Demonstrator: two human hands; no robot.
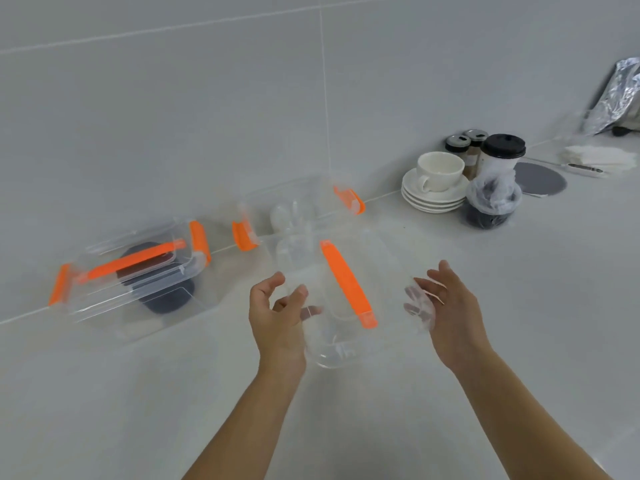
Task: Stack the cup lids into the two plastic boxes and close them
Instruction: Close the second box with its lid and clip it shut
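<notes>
Clear plastic makes up the box lid (346,285) that is held level between both hands, its orange handle (346,282) running along the middle. The left hand (277,313) is curled against the lid's left edge, thumb above and fingers partly under it, while the right hand (446,306) is spread wide with its fingertips seen through the plastic at the right edge. A grip on two opposite edges is judged to keep so wide and light a sheet from tilting as it is carried.

Just behind the lid stands the open box (298,213), orange latches (349,199) swung outward at its ends so that the rim is left free. Clear cup lids (287,216) can be made out inside it (their number cannot be told through the blur). The lid is held near the box but apart from it, and the step in hand is judged to be the setting of it down on that rim.

To the left the other box (138,271) lies on the surface (519,306) with its own lid on and dark cup lids (166,296) stacked inside; its latches appear not yet pressed down, though this is uncertain.

Cups and saucers (436,185) are kept well apart at the right, out of the way.
</notes>
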